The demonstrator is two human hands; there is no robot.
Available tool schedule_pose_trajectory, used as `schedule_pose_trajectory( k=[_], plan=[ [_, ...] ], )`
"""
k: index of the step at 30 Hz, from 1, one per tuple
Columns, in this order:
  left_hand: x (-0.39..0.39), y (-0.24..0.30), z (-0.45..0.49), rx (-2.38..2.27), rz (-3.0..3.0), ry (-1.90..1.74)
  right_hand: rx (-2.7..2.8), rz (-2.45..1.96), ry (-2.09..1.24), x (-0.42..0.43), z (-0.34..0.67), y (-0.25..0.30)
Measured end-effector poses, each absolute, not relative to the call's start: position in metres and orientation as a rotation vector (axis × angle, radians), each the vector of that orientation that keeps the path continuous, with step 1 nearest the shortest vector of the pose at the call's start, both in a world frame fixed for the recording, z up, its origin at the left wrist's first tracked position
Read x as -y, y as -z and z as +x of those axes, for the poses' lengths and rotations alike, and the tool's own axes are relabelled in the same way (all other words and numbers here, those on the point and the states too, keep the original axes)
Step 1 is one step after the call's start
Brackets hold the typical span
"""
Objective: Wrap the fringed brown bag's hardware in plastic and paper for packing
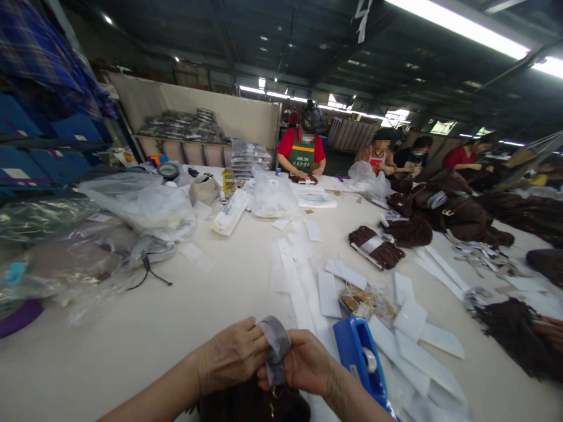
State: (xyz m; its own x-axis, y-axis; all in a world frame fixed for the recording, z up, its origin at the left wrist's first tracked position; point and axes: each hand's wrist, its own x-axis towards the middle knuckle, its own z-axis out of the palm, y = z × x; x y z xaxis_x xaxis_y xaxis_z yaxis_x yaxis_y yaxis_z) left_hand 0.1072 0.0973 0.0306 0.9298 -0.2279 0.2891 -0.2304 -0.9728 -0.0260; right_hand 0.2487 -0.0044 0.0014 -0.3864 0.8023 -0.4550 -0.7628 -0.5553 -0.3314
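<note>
A short grey strap (275, 337) is pinched between my two hands, curled over at its top. My left hand (235, 354) closes on its left side, fingers pressed together. On the other side, my right hand (303, 360) grips the strap between thumb and fingers. Gold-coloured metal hardware (272, 404) hangs just below the strap. Beneath my hands lies a dark brown bag-like item (237, 404), partly cut off by the lower edge. A blue tape dispenser (358, 357) stands right of my right hand.
White paper pieces (411, 319) and string tags (363, 302) lie to the right. A fringed brown bundle (376, 246) sits beyond them. Plastic-wrapped items (88, 252) cover the left side. Across the table a co-worker (303, 149) handles a dark item; another person's hand (552, 331) is at far right.
</note>
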Motion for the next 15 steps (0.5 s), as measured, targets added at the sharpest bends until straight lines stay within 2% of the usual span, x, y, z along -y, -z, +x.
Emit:
schedule_pose_trajectory(
  k=[6,13,15],
  plan=[
    [-0.111,-0.032,0.114,0.584,2.960,-0.501,0.262,-0.707,-1.871,0.007,0.245,-0.018],
    [-0.102,-0.040,0.097,0.550,2.800,-0.614,0.236,-0.730,-1.834,0.009,0.233,-0.025],
    [-0.093,-0.033,0.080,0.390,2.750,-0.750,0.201,-0.708,-1.816,0.013,0.233,-0.026]
  ],
)
